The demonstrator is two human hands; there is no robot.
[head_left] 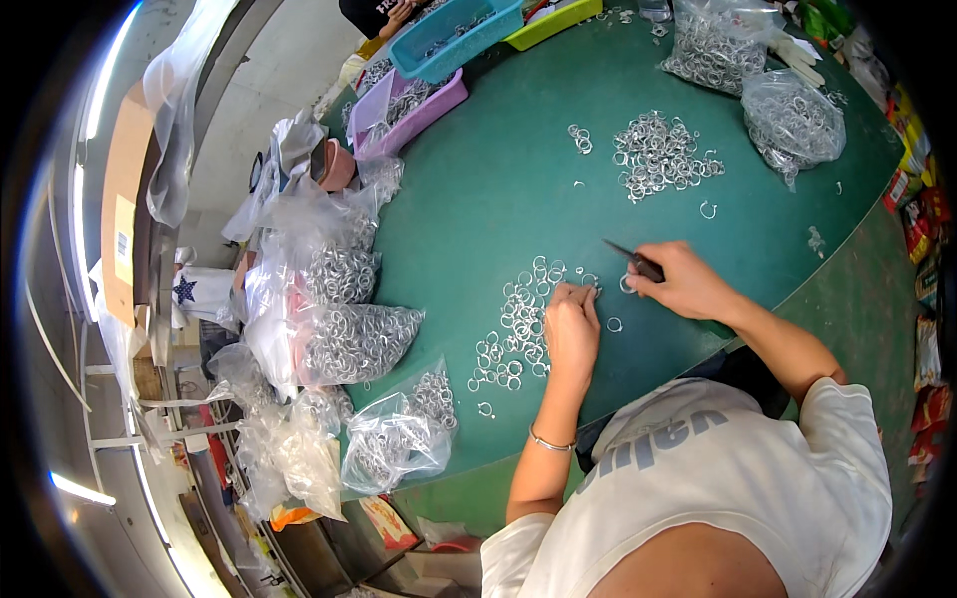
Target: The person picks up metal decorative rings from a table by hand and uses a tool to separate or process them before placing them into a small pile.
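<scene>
In my right hand (683, 282) is a small knife (648, 267) with a dark handle, its thin blade pointing away to the left. A silvery metal ring (626, 284) shows at that hand's fingertips. My left hand (572, 334) is closed, fingers bent down, with a metal ring (590, 281) at its fingertips; the grip itself is partly hidden. Beside it on the left spreads a loose pile of metal rings (523, 314). One single ring (614, 325) lies apart between my two hands. Another ring (485, 410) rests near the table's close edge.
On the green table (478, 189), a second ring pile (658, 159) lies farther off. Ring-filled clear bags stand at the left (359, 339) and far right (793, 125). Purple (439, 100) and blue (469, 55) bins hold more rings. Another person's hand (397, 18) shows at the far edge.
</scene>
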